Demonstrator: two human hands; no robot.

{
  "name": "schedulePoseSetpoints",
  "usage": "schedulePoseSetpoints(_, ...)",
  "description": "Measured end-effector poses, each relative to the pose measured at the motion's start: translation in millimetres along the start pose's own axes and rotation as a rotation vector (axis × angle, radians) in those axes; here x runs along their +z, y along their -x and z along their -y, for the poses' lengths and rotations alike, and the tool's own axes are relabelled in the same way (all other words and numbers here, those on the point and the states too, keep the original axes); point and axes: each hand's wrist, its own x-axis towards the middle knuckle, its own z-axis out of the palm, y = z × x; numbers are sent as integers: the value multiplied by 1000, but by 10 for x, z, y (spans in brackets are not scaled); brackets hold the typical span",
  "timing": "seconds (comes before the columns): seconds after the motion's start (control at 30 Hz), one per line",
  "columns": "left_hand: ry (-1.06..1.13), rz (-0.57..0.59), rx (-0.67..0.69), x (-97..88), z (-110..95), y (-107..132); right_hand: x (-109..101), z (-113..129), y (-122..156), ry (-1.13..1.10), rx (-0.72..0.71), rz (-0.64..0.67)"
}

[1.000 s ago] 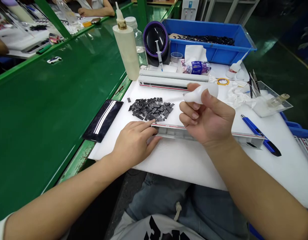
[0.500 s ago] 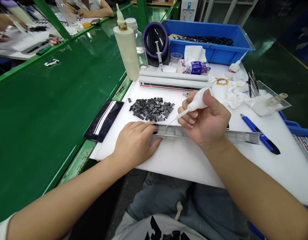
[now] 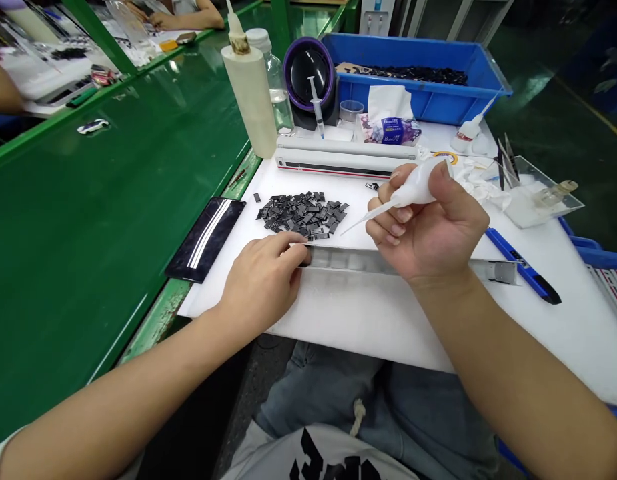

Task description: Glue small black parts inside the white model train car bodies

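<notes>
A white squeeze bottle (image 3: 421,185), probably light, soft and best held round its body, sits in the right hand (image 3: 435,233), fingers wrapped about it. Its nozzle (image 3: 372,214) tilts toward the left hand (image 3: 261,280), higher than half a second ago, when it dipped to the pale channel strip (image 3: 353,260). The left hand curls over the strip's end, any grip hidden; small black pieces (image 3: 303,213) lie just beyond.

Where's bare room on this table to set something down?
White surface shows bare in front of the metal channel, between left hand and right forearm, and right of the blue cutter. Crowded: behind the channel, with black pieces, tissue pack and blue bin.
</notes>
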Motion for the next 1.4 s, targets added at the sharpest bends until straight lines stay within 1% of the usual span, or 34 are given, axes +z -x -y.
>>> schedulePoseSetpoints(0.27, 99, 10, 12, -33, 35, -17, -38, -12, -27, -12, 17, -15)
schedulePoseSetpoints(0.4, 133, 40, 12, -49, 48, -28, -60, -18, -46, -8, 29, -13)
schedulePoseSetpoints(0.67, -33, 132, 17, -151, 80, -44, -69, -38, -49, -23, 60, -10)
schedulePoseSetpoints(0.87, 16, 154, 16, -169, 105, -52, -65, -56, -53, 8, 73, -24)
schedulePoseSetpoints(1.0, 13, 140, 20, -145, 110, -36, -76, -55, -57, -13, 69, 3)
schedulePoseSetpoints(1.1, 63, 114, 17, -122, 117, -24, -76, -48, -54, -10, 75, -5)
schedulePoseSetpoints(1.23, 130, 55, 38, -81, 146, -13, -63, -32, -36, -5, 75, -11)
schedulePoseSetpoints(1.4, 126, -8, 87, -29, 194, 4, -35, 4, -6, 13, 72, 7)
